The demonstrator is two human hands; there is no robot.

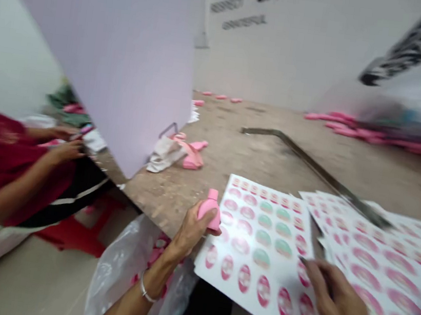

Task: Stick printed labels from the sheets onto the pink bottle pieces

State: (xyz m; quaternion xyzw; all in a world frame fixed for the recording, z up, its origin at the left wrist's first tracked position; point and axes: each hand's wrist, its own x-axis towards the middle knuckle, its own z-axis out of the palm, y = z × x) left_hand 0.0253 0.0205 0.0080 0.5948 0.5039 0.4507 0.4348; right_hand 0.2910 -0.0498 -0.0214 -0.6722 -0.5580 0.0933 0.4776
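Observation:
A small pink bottle (209, 214) is held upright in my left hand (190, 231), thumb across its front, beside the left edge of a sticker sheet (238, 244). That sheet carries rows of pink, green and magenta oval stickers. Over its right side, my right hand (335, 298) grips a thin dark pointed tool (302, 261) whose tip is near a magenta sticker; blur hides the tool's exact form. More sticker sheets (385, 268) lie fanned out to the right, partly under my right hand.
A long dark metal strip (310, 163) crosses the brown table (230, 150). Pink pieces (369, 132) line the back. A cloth (166, 154) lies by a pale upright panel (131, 54). Below hangs a plastic bag (114, 264). Another person (11, 167) works at left.

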